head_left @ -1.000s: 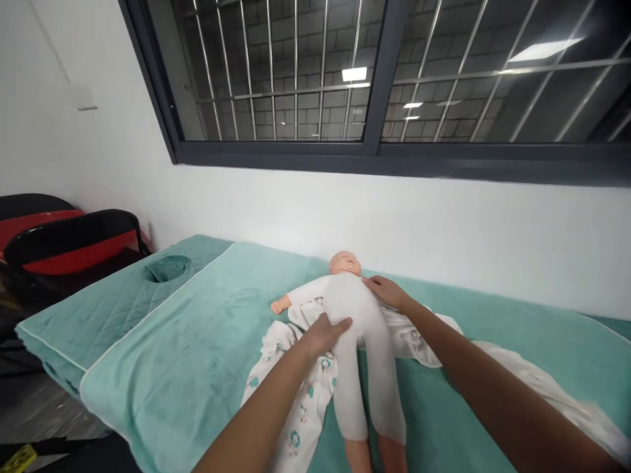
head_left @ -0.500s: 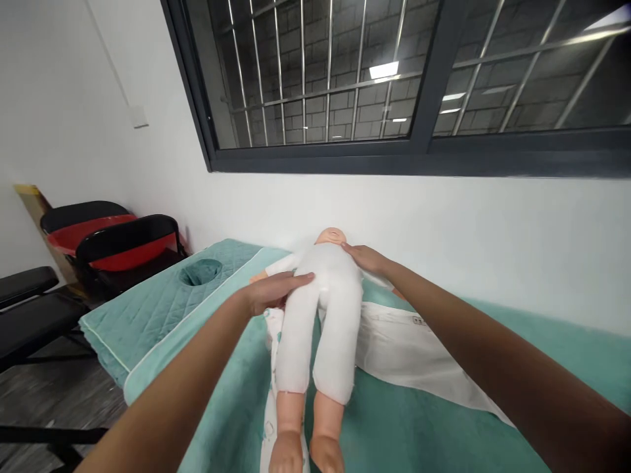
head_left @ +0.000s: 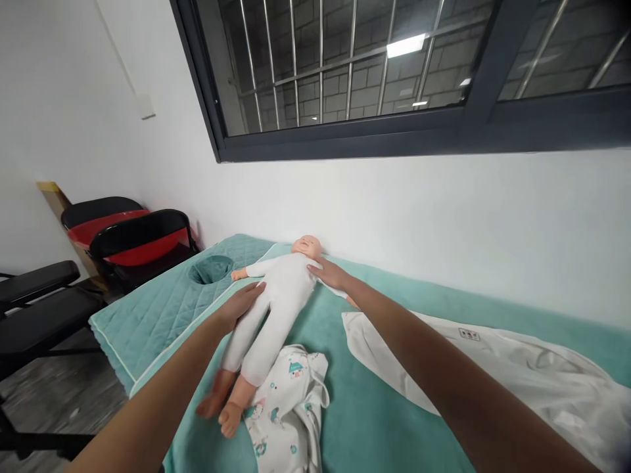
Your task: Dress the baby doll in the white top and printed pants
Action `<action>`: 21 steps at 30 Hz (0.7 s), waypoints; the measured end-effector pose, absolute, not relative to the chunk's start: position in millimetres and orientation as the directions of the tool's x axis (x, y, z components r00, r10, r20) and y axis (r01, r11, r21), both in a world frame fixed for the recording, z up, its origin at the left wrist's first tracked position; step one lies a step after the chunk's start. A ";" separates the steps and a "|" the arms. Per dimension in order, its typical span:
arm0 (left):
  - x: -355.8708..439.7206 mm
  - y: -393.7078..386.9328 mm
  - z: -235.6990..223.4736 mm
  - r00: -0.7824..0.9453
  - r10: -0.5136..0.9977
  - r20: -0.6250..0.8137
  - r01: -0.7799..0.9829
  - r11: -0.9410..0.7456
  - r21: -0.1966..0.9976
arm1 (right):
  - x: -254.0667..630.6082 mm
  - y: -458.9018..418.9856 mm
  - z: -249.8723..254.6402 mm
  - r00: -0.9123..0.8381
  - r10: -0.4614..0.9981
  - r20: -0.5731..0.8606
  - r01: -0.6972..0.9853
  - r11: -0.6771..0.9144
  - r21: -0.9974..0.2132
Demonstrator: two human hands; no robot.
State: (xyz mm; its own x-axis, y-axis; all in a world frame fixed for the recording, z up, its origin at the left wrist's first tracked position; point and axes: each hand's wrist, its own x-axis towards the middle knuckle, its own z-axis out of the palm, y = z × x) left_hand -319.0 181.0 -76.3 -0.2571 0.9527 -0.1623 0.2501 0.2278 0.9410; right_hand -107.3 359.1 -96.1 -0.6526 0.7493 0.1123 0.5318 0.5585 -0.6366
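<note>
A baby doll (head_left: 286, 282) with a white cloth body lies face up on the teal bed cover (head_left: 379, 407), its head toward the wall and its bare feet toward me at the left. My left hand (head_left: 244, 303) grips its hip from the left side, the thumb on top and the other fingers partly hidden. At the doll's other side, my right hand (head_left: 329, 272) holds it near the armpit. A printed white baby garment (head_left: 290, 407) lies crumpled just right of the feet. Farther right, under my right forearm, a plain white cloth (head_left: 473, 355) is spread.
A quilted teal pad (head_left: 162, 328) with a round hole (head_left: 211, 269) covers the left end of the bed. Folding chairs (head_left: 142, 243) and a black armchair (head_left: 44, 309) stand beyond that edge. A white wall (head_left: 419, 210) with a dark-framed barred window (head_left: 345, 141) borders the far side.
The doll has shifted left and turned, its feet swinging left, and now lies lower on the bed. Both hands moved with it. The printed garment, earlier mostly behind its legs, is uncovered.
</note>
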 end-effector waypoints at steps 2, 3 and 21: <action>-320.2 178.5 -79.3 -0.370 0.923 -0.107 0.372 0.252 0.893 | -89.4 356.5 -103.8 -0.637 0.765 0.093 0.573 0.551 -0.607; -318.7 173.7 -78.5 -0.398 0.917 -0.043 0.451 0.236 0.861 | -73.7 354.5 -105.8 -0.618 0.782 0.079 0.606 0.538 -0.586; -115.5 37.3 -54.0 0.066 0.877 0.476 0.676 -0.390 0.625 | 122.0 106.0 -24.2 -0.534 0.830 0.158 0.600 0.504 -0.621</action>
